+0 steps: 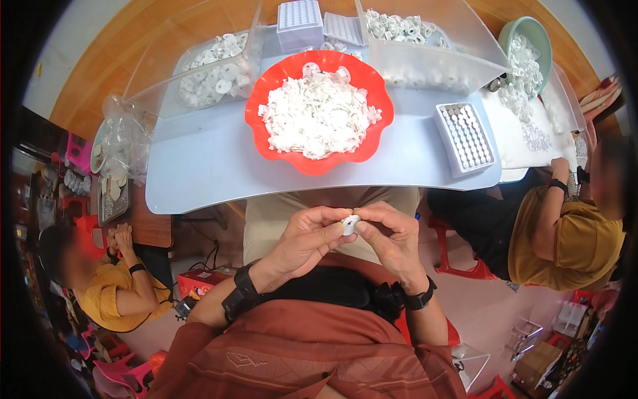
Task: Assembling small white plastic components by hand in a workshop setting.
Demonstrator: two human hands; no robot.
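Observation:
Between the thumbs and fingers of both hands I pinch a small round white plastic piece (349,225), held over my lap just off the table's near edge. My left hand (307,238) grips its left side and my right hand (392,241) its right side. Part of the piece is hidden by my fingertips. Beyond my hands, a red scalloped bowl (312,165) stands on the light blue table (199,159), heaped with small white plastic parts (319,116).
Clear bins (425,66) with white pieces line the table's back. At right stands a white rack (464,138) with rows of white pieces; another rack (299,26) is at the back. One person (119,279) sits left, another (565,226) right, near a green bowl (531,40).

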